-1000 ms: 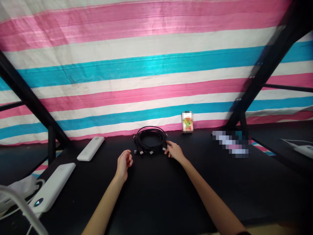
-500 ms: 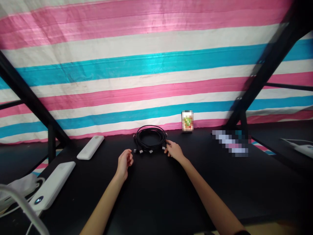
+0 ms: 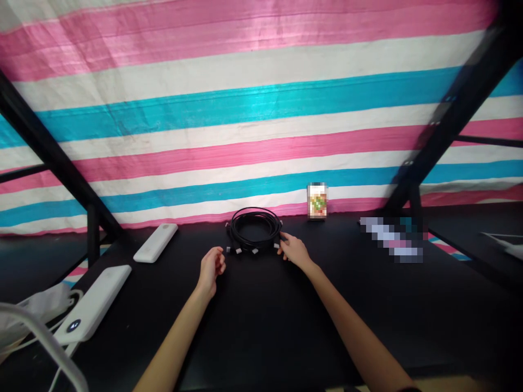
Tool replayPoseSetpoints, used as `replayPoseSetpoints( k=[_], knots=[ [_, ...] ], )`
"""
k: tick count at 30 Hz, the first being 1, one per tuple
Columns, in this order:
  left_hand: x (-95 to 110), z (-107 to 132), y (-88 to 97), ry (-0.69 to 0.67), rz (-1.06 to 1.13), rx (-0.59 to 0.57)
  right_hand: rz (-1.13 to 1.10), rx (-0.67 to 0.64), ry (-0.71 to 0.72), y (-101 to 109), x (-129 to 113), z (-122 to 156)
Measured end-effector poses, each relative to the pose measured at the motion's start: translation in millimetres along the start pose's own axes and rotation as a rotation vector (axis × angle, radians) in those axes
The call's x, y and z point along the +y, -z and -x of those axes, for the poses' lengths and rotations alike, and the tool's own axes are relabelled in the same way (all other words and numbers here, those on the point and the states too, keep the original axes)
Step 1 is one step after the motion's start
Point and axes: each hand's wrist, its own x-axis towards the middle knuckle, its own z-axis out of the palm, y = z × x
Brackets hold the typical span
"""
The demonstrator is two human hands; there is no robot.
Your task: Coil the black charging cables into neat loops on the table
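A bundle of black cables (image 3: 255,242) lies coiled at the back middle of the black table, its several light-coloured plugs poking out around the edge. At the coil's right side is my right hand (image 3: 295,251), its bent fingers and thumb closed on the cable next to one plug. My left hand (image 3: 211,268) rests just left of the coil and apart from it. Its fingers are curled inward, and nothing shows in them.
Two white power banks (image 3: 156,243) lie on the left, the nearer with a lit round display. Beside them are white cables and a pale bundle (image 3: 38,310). A small blurred box (image 3: 317,201) stands behind right; a blurred flat item (image 3: 392,237) lies farther right. Black frame posts flank a striped sheet.
The view has turned slightly left, so everything sits a little farther right in it. Both hands and the cable coil keep nearly the same places relative to one another.
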Motion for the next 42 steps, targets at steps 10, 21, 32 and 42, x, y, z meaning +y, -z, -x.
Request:
replayPoseSetpoints(
  k=[10, 21, 32, 42],
  knots=[
    [-0.1, -0.5, 0.7, -0.036, -0.032, 0.007, -0.105, 0.021, -0.041, 0.9, -3.4, 1.2],
    [2.5, 6.5, -2.7, -0.364, -0.133, 0.158, -0.415, 0.012, -0.230, 4.3, -11.2, -0.4],
    [-1.2, 12.1, -9.3, -0.415, -0.248, 0.053, -0.358, 0.019, -0.223, 3.4, -12.5, 1.1],
    [-6.4, 15.3, -11.2, -0.441, -0.305, 0.012, -0.305, -0.003, -0.095, 0.5, -7.8, 0.4]
  ],
)
